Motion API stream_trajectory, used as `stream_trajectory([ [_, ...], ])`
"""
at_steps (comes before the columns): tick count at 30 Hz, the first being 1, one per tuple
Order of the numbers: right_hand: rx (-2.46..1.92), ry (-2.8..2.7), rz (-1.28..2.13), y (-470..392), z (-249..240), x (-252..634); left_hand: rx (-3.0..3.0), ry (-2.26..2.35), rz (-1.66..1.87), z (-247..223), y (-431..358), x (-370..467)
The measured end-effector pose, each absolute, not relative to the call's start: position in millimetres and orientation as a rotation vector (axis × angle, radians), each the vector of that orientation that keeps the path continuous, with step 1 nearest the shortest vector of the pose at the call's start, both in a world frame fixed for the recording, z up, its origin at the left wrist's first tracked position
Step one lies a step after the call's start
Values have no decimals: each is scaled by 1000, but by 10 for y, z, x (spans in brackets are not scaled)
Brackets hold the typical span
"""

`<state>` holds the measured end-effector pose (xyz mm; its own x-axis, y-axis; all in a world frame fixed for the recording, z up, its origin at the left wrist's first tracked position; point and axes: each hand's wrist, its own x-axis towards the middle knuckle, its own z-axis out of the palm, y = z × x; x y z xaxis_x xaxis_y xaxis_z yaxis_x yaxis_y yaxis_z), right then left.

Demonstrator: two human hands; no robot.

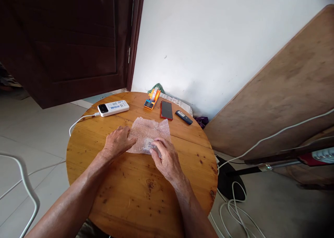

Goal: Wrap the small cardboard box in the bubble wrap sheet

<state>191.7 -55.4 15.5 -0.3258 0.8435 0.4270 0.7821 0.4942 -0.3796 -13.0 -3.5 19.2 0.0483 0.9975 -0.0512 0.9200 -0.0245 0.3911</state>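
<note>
A sheet of clear bubble wrap lies spread on the round wooden table. A small object wrapped in it sits at its near edge. My left hand rests flat on the left side of the sheet, fingers pressing its edge. My right hand pinches the wrapped object and the sheet's near edge with its fingertips.
At the table's far side lie a white power bank with a white cable, an orange tape dispenser, a dark phone in a red case and a small dark device. A wooden board leans at right. Cables trail on the floor.
</note>
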Motion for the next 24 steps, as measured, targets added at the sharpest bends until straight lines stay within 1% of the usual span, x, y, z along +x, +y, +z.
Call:
stream_trajectory([
  [4,-1362,-2147,106,-556,145,1934,2000,1942,236,218,-28,-164],
  [8,-1381,-2135,76,-550,137,1942,1923,1875,240,240,-16,-159],
  [15,-1366,-2143,92,-532,127,1934,1821,1725,415,203,18,-59],
  [20,-1342,-2152,35,-515,97,1941,1699,1698,547,104,61,-27],
  [24,-1279,-2164,58,-524,105,1935,1474,1429,623,83,56,-64],
])
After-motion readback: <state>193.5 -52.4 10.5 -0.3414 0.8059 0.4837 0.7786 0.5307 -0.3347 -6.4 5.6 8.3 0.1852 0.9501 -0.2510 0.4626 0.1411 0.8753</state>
